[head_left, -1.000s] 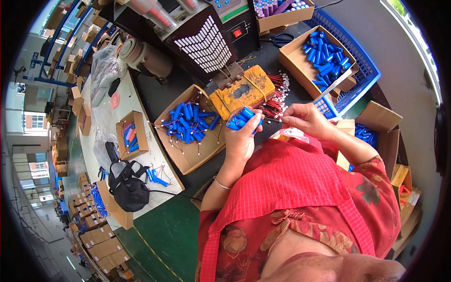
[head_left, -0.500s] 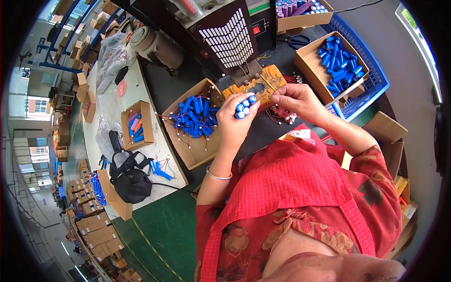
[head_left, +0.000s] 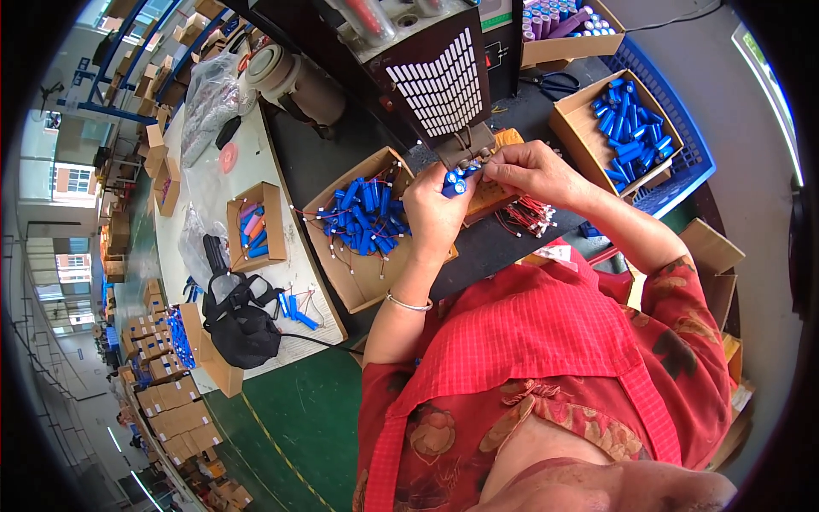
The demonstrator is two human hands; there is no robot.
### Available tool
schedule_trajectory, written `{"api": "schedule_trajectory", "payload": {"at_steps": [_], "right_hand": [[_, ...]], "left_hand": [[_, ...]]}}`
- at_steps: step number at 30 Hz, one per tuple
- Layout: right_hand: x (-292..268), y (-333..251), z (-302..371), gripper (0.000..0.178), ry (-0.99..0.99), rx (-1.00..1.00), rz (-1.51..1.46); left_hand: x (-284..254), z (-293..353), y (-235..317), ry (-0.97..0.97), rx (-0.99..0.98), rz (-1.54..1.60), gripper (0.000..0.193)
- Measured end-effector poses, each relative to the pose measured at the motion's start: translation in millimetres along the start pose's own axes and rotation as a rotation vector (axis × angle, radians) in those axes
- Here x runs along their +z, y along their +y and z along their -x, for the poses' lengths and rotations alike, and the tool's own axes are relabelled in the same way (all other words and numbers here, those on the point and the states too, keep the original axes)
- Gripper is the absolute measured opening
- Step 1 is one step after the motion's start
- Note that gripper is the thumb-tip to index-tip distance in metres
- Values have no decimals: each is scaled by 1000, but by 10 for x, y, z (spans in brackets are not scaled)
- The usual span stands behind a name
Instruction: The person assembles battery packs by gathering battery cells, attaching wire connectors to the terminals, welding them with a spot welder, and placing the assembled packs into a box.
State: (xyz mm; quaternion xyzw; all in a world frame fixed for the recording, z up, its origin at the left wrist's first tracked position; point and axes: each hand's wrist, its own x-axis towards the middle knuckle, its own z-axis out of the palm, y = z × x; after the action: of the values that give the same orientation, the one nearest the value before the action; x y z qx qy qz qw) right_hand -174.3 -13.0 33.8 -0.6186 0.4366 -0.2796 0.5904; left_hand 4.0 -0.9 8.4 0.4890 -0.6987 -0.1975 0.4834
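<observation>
Several blue battery cells (head_left: pixel 455 186) are gripped in my left hand (head_left: pixel 431 213), their ends pointing up under the two metal electrodes (head_left: pixel 473 160) of a dark spot welding machine (head_left: pixel 437 90). My right hand (head_left: pixel 539 177) comes in from the right, thumb and fingers pinched together at the electrode tips beside the cells. What it pinches is too small to make out. Beneath both hands sits a worn yellow block (head_left: pixel 490 200), partly covered by them. Red and white wire leads with white connectors (head_left: pixel 531 215) lie in a bundle just right of the block.
A cardboard box of wired blue cells (head_left: pixel 363 286) stands left of my hands. Another box of blue cells (head_left: pixel 580 124) rests by a blue basket (head_left: pixel 695 162) at right, near scissors (head_left: pixel 556 84). A flask (head_left: pixel 294 81) and a black bag (head_left: pixel 243 333) stand farther left.
Both hands have moved forward, bringing the cells up under the electrodes. My right hand has closed in beside the left one. The view has shifted slightly.
</observation>
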Motion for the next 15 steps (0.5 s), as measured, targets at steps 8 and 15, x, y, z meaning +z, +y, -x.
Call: {"api": "schedule_trajectory", "payload": {"at_steps": [8,15], "right_hand": [[-7,86,-105,24,4,-18,-18],[-29,74,-78,23,-4,-34,-50]], "left_hand": [[36,-5,-71,-5,-3,-29,20],[-50,-79,-3,-144,-71,-129,21]]}}
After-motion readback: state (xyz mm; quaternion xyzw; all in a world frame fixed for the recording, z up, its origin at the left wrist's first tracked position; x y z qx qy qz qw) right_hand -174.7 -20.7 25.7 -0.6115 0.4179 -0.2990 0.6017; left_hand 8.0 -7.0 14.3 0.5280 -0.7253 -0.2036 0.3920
